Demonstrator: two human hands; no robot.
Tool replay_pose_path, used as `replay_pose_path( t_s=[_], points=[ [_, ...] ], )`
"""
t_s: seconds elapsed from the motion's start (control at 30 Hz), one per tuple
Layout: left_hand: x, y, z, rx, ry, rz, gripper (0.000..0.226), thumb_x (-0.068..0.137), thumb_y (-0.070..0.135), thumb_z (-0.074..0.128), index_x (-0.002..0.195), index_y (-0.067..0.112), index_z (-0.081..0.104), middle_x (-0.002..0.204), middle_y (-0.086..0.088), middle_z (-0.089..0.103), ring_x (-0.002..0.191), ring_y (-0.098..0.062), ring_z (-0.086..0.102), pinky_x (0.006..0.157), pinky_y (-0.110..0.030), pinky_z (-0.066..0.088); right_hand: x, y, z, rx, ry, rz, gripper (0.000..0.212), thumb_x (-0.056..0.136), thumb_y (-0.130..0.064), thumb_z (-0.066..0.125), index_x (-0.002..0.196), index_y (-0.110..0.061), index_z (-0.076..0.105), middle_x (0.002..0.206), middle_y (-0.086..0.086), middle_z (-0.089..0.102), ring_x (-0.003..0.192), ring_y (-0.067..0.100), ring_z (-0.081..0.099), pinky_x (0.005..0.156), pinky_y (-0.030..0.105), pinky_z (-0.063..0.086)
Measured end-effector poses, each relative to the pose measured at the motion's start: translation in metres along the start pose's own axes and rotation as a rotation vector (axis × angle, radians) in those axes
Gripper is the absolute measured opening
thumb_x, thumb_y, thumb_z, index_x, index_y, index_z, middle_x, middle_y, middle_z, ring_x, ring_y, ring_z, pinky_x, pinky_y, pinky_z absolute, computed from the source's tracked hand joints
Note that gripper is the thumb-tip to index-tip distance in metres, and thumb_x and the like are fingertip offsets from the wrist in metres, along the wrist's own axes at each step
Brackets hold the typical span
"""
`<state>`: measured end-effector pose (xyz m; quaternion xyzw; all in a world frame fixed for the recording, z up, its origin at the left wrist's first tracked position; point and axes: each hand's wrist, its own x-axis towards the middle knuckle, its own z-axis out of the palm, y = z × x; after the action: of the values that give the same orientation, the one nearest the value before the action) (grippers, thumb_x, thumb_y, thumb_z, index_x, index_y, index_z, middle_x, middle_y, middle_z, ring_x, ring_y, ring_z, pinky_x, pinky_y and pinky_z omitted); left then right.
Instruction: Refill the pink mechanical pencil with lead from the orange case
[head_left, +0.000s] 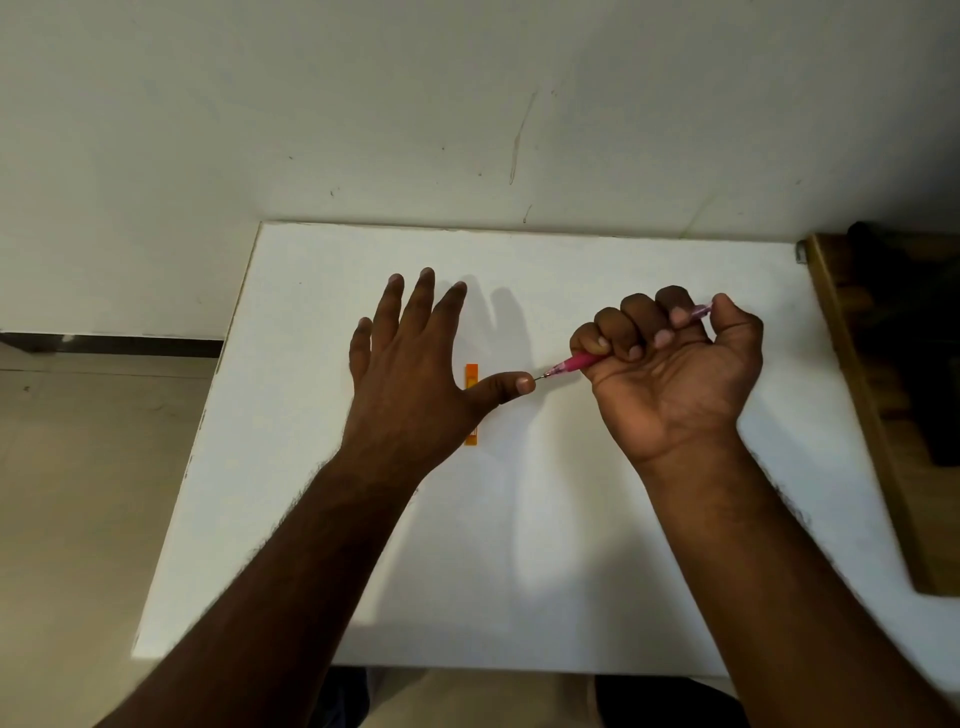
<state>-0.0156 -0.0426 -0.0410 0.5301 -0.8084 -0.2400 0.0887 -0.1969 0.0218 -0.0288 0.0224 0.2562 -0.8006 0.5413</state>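
**Pencil tip met by left thumb**

Two bare forearms are seen reaching over the white table (519, 571). Beyond them, the left hand (410, 374) is held flat with fingers spread, partly covering the orange case (471, 375) lying on the table. Its thumb is touched by the metal tip of the pink mechanical pencil (571, 364), which is gripped in the fisted right hand (675, 364). Farther back, a marked wall (467, 104) is seen.

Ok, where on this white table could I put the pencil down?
Bare patches: the near strip between the forearms, and the far edge by the wall of the white table. Crowded mid-table: left hand over the orange lead case, right hand gripping the pink mechanical pencil.
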Motion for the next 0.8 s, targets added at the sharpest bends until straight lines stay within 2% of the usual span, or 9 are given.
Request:
replay_pose_path(
  t_s=[0.13,0.23,0.3,0.4,0.5,0.57,0.63,0.73,0.8],
  points=[
    [0.000,0.000,-0.001,0.008,-0.007,-0.006,0.109,0.071,0.088,0.045,0.160,0.031,0.018,0.171,0.005,0.004,0.157,-0.017,-0.009,0.125,-0.052,0.005,0.001,0.000,-0.002,-0.008,-0.019,0.026,0.041,0.095,-0.046,0.030,0.068,-0.016,0.041,0.061,-0.002,0.032,0.056,0.017,0.025,0.060,0.030,0.031],
    [0.000,-0.004,0.000,0.036,0.018,-0.012,0.090,0.088,0.069,0.055,0.160,0.029,0.019,0.171,0.003,0.005,0.158,-0.019,-0.005,0.125,-0.051,0.007,0.002,-0.004,-0.004,-0.017,-0.036,0.070,0.040,0.090,-0.048,0.033,0.075,-0.015,0.049,0.067,0.000,0.039,0.059,0.018,0.032,0.063,0.031,0.035],
    [0.001,-0.007,0.000,0.030,0.038,-0.031,0.078,0.095,0.054,0.057,0.160,0.028,0.021,0.171,0.002,0.008,0.158,-0.020,0.000,0.125,-0.050,0.010,0.004,-0.006,-0.003,-0.056,-0.007,0.100,0.031,0.085,-0.039,0.038,0.082,-0.013,0.054,0.073,0.003,0.046,0.061,0.019,0.040,0.065,0.032,0.039],
    [0.001,-0.007,-0.001,0.010,0.057,-0.045,0.071,0.099,0.045,0.055,0.160,0.027,0.023,0.171,0.002,0.010,0.158,-0.021,0.005,0.125,-0.048,0.013,0.005,-0.001,0.002,-0.225,0.125,0.131,0.027,0.094,-0.018,0.040,0.096,-0.009,0.065,0.079,0.006,0.053,0.064,0.019,0.051,0.065,0.032,0.049],
    [0.001,-0.007,-0.001,0.007,0.054,-0.040,0.069,0.100,0.046,0.052,0.160,0.026,0.024,0.171,0.001,0.012,0.158,-0.022,0.006,0.124,-0.047,0.014,0.004,0.009,0.007,-0.468,0.173,0.121,0.024,0.098,-0.001,0.049,0.110,-0.002,0.070,0.084,0.009,0.060,0.072,0.020,0.062,0.070,0.034,0.059],
    [0.001,-0.006,-0.001,0.008,0.048,-0.043,0.069,0.100,0.046,0.052,0.160,0.026,0.024,0.170,0.001,0.013,0.158,-0.023,0.007,0.125,-0.048,0.013,0.001,0.015,0.007,-0.710,0.154,0.082,0.020,0.099,0.000,0.057,0.115,-0.001,0.069,0.095,0.013,0.067,0.084,0.025,0.072,0.079,0.038,0.063],
    [0.002,-0.007,-0.001,0.007,0.045,-0.047,0.069,0.100,0.047,0.052,0.160,0.027,0.023,0.170,0.001,0.013,0.158,-0.023,0.006,0.125,-0.048,0.013,-0.001,0.019,0.005,-0.977,0.152,0.007,0.017,0.096,-0.004,0.066,0.112,-0.006,0.070,0.101,0.012,0.072,0.088,0.027,0.076,0.084,0.043,0.063],
    [0.003,-0.008,-0.001,0.010,0.045,-0.051,0.070,0.099,0.049,0.053,0.160,0.027,0.024,0.170,0.001,0.014,0.158,-0.024,0.007,0.125,-0.050,0.013,-0.002,0.024,-0.004,-1.375,0.173,-0.148,0.018,0.088,-0.016,0.079,0.103,-0.023,0.072,0.083,-0.002,0.077,0.077,0.019,0.077,0.082,0.046,0.064],
    [0.003,-0.008,-0.001,0.018,0.037,-0.050,0.070,0.099,0.050,0.053,0.159,0.027,0.025,0.170,0.001,0.013,0.158,-0.024,0.006,0.125,-0.051,0.013,-0.002,0.026,-0.010,-1.596,0.188,-0.226,0.023,0.082,-0.027,0.085,0.103,-0.027,0.074,0.073,-0.008,0.076,0.073,0.013,0.075,0.084,0.044,0.061]
  ],
)
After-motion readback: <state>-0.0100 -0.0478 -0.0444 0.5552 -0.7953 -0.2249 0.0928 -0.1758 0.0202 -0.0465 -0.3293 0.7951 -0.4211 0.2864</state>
